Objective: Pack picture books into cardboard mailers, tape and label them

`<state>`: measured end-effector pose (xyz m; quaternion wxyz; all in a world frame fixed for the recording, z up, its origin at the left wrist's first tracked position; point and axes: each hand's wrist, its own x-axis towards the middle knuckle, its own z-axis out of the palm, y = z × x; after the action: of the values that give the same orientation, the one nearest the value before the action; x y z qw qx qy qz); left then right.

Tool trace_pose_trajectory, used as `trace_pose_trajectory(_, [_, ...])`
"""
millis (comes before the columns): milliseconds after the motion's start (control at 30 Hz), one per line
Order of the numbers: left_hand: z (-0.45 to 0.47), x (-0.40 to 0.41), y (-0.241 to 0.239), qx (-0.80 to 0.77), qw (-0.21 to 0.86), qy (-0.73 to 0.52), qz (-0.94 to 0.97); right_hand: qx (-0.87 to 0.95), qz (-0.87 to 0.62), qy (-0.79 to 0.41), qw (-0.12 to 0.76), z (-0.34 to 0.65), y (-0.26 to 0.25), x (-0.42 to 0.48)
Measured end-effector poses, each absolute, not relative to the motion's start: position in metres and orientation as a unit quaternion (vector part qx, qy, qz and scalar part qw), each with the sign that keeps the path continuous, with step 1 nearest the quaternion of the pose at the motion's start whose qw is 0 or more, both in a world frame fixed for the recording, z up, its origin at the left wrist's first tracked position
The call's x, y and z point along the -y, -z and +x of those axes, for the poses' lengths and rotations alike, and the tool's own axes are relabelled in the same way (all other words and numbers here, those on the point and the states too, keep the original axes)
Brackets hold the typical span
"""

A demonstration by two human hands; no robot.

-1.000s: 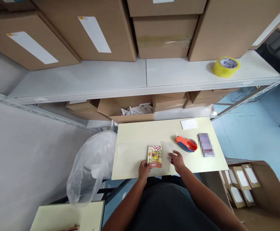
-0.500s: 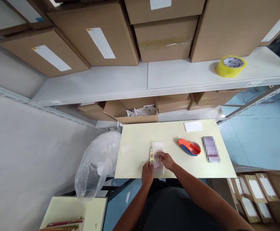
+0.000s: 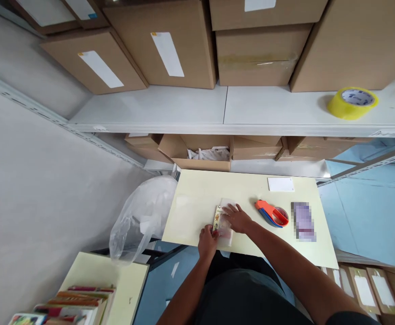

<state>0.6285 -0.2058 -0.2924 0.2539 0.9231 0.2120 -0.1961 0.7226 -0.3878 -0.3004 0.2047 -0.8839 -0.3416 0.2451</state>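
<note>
A small flat item with a cream, colourfully printed face (image 3: 217, 217) lies near the front of the cream table (image 3: 190, 198). Beside it and partly over it is a translucent wrapper (image 3: 227, 240); how far the item sits inside it I cannot tell. My left hand (image 3: 207, 242) is closed, pinching the printed item's lower left corner. Stretched over the wrapper, my right hand (image 3: 237, 218) lies with its fingers spread, covering part of both. To the right of that hand rests an orange and blue tape dispenser (image 3: 272, 213).
A white card (image 3: 281, 184) and a pixelated purple object (image 3: 304, 221) lie on the table's right side. Behind stands a shelf with cardboard boxes (image 3: 170, 54) and a yellow tape roll (image 3: 352, 104). A plastic bag (image 3: 139, 216) hangs left; books (image 3: 78, 304) lie lower left.
My right hand has gone from gripping at the wrapper to lying flatter with fingers spread. The left hand stays at the item's lower corner. The view has shifted, showing more books at lower left.
</note>
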Motion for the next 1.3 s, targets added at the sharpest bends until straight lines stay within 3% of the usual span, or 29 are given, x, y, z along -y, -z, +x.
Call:
trace_pose_trajectory(133, [0.626, 0.214, 0.285, -0.199, 0.227, 0.208, 0.930, 0.388, -0.882, -0.222, 0.150, 0.726, 0.312, 0.406])
trace_pose_trajectory(433, [0.609, 0.219, 0.291, -0.153, 0.185, 0.182, 0.954, 0.412, -0.883, -0.192, 0.117, 0.723, 0.327, 0.418])
trace_pose_trajectory(700, [0.610, 0.262, 0.301, -0.020, 0.201, 0.078, 0.976, 0.418, -0.884, -0.194, 0.077, 0.731, 0.315, 0.408])
trace_pose_trajectory(867, [0.620, 0.286, 0.307, -0.072, 0.194, 0.091, 0.974, 0.437, -0.875, -0.196, 0.065, 0.736, 0.302, 0.409])
trace_pose_trajectory(1300, [0.620, 0.202, 0.299, -0.088, 0.430, 0.092, 0.894, 0.494, -0.836, -0.228, 0.075, 0.785, 0.257, 0.373])
